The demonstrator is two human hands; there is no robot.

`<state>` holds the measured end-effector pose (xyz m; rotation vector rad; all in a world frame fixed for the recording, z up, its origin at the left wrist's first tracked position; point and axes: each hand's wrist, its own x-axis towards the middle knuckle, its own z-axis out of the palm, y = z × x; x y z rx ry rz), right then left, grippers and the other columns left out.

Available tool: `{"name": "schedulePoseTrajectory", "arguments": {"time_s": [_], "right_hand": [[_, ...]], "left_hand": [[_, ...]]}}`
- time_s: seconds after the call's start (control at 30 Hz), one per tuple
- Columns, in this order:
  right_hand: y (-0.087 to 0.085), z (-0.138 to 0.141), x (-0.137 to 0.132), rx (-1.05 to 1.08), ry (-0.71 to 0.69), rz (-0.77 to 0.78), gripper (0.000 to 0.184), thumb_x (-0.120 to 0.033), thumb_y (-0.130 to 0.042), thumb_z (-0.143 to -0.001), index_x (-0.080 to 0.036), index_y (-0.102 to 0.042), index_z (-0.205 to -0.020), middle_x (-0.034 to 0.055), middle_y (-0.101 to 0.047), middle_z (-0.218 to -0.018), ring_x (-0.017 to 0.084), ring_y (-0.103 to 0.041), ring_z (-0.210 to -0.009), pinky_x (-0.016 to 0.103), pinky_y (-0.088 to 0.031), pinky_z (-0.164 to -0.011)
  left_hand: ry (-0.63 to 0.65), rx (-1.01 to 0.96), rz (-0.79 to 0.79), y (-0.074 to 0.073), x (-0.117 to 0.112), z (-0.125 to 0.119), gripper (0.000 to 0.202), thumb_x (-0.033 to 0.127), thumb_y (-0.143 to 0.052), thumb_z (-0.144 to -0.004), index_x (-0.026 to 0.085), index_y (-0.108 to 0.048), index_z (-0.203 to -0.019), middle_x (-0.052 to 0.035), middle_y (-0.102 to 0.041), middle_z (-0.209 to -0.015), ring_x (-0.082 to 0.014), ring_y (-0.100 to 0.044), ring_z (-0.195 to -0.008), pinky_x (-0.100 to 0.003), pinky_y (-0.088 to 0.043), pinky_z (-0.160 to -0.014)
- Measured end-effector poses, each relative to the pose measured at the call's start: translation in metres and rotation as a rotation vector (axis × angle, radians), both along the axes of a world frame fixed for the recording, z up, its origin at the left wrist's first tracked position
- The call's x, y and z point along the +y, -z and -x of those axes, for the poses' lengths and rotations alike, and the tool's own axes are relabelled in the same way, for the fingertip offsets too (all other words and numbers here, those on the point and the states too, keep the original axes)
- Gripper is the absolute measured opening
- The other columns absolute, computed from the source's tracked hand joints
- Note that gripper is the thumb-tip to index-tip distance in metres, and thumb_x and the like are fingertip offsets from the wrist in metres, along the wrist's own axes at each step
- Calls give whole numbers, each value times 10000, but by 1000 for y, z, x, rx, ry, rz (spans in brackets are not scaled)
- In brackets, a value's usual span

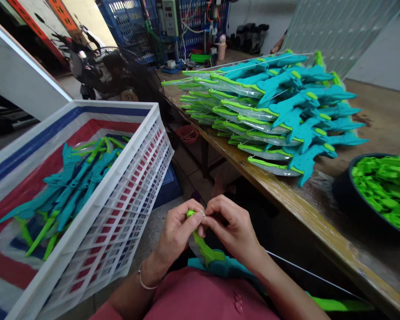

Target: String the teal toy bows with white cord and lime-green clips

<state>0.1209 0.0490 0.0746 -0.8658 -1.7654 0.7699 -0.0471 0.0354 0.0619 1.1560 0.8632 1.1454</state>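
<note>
A toy bow with a teal body and green limbs lies across my lap. My left hand is closed around the tip of one green limb. Close against it, my right hand pinches what looks like the end of a white string at that tip. The string reappears below my right forearm and runs to the other green limb at the lower right. My fingers hide the knot or loop itself. Part of the teal body is behind my right forearm.
A white lined crate on my left holds several teal and green bow parts. Stacked toy bows lie on the wooden table, beside a dark tub of green pieces. Behind stands a scooter.
</note>
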Motion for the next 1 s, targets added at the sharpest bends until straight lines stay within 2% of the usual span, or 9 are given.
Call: {"name": "schedulePoseTrajectory", "arguments": {"time_s": [0.13,0.27,0.33,0.47,0.57,0.63,0.77,0.93,1.0], "right_hand": [[-7,-6,0,16,-66,55,71,-124,-645,-989,-183,-643,-950,16,-624,-876,117,-619,-774,223,-492,-689],[-10,-4,-6,-36,-29,14,119,-94,-583,-1004,-175,-630,-931,24,-615,-881,116,-608,-757,234,-481,-664],[-9,-1,-8,-72,12,-48,149,-68,-559,-998,-172,-595,-897,39,-610,-918,128,-595,-784,253,-478,-676],[-4,2,-4,-113,-7,-306,175,0,-505,-976,-156,-548,-910,119,-632,-1096,214,-574,-1009,356,-519,-846],[-1,0,-2,-175,-60,-392,165,-22,-490,-996,-155,-527,-907,105,-618,-992,198,-544,-908,333,-508,-774],[-1,-2,-2,-236,-35,-394,167,-39,-478,-1010,-160,-518,-901,87,-586,-928,178,-504,-820,307,-473,-702],[-4,-3,-6,-167,-34,-220,164,-50,-460,-1016,-176,-500,-920,59,-562,-901,161,-514,-801,286,-446,-681],[-8,-4,-8,88,-117,238,123,-146,-513,-1033,-198,-532,-923,-13,-586,-822,110,-571,-700,250,-457,-654],[-7,-4,-8,128,-137,337,114,-182,-524,-1042,-204,-544,-932,-20,-607,-806,111,-596,-688,246,-468,-644]], "left_hand": [[18,12,14,-2,1,0,214,290,-587,-1025,177,-633,-850,15,-578,-720,-116,-550,-625,-257,-432,-623],[10,65,11,-3,1,1,221,305,-605,-1013,174,-632,-837,4,-582,-802,-113,-564,-644,-258,-438,-620],[12,57,11,-3,2,1,221,304,-610,-1008,174,-639,-832,3,-579,-812,-115,-570,-654,-255,-439,-617],[54,31,28,-2,7,4,196,304,-630,-990,173,-663,-847,2,-595,-792,-113,-575,-657,-243,-434,-627],[103,40,39,-1,8,5,186,305,-640,-982,172,-679,-858,1,-616,-729,-121,-576,-643,-243,-433,-621],[67,25,49,1,6,4,203,307,-641,-983,175,-665,-831,3,-616,-711,-123,-574,-637,-239,-437,-605],[-64,58,27,5,2,-2,190,302,-670,-972,178,-669,-828,3,-632,-766,-115,-587,-649,-224,-459,-589],[-67,59,-22,6,3,-6,123,248,-670,-972,201,-653,-859,45,-626,-691,-87,-600,-555,-201,-461,-557],[-56,78,-50,4,5,-5,121,233,-662,-972,202,-651,-855,50,-618,-673,-83,-593,-545,-198,-455,-557]]}}
